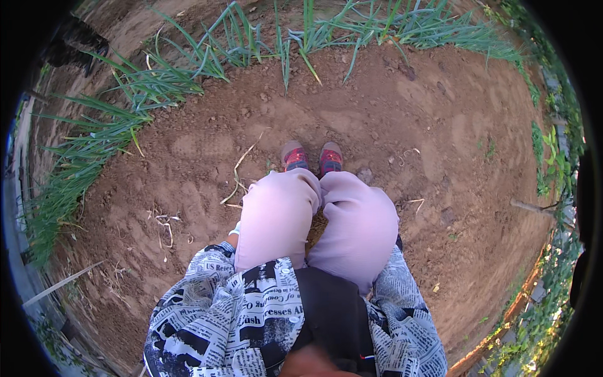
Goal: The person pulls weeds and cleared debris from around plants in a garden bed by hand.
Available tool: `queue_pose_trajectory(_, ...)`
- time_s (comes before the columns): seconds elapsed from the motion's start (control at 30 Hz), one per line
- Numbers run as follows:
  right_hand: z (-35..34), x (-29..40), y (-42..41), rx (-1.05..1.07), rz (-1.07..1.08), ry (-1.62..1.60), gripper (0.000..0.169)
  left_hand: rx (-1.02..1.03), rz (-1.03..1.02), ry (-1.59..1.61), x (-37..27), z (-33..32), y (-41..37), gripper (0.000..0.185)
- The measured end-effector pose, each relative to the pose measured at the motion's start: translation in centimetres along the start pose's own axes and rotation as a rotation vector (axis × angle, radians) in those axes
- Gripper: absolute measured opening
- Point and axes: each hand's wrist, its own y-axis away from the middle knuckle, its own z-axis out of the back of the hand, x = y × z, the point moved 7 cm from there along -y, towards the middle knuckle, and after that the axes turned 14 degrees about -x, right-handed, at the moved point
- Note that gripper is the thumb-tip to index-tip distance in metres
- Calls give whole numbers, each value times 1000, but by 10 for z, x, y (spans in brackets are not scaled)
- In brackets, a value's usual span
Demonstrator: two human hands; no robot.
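Observation:
My left hand (236, 229) is almost wholly hidden beside and under my left thigh; just a bit of white, perhaps a glove or cuff, and a strip of wrist show past the patterned sleeve. My right hand is out of view, the right sleeve (406, 282) running down beside my right thigh. Both knees, in pale pink trousers (278, 217), are bent in front of me. Beyond them my red and dark laced shoes (295, 156) rest on bare brown soil (301, 118). What either hand holds or touches cannot be seen.
Green onion plants (179, 80) curve in a row along the far and left sides. Dry stalks (239, 169) lie left of my feet. A pale stick (63, 284) is at the lower left, a branch (532, 206) at the right, near leafy plants (556, 151).

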Motion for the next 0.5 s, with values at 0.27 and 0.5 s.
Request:
queue_pose_trajectory(0.27,86,-61,-29,-188,-47,47,27,78,-34,-22,-25,-22,-6,30)
queue_pose_trajectory(0.5,127,-10,-157,-298,117,-50,31,-28,-132,-52,-100,27,-59,27)
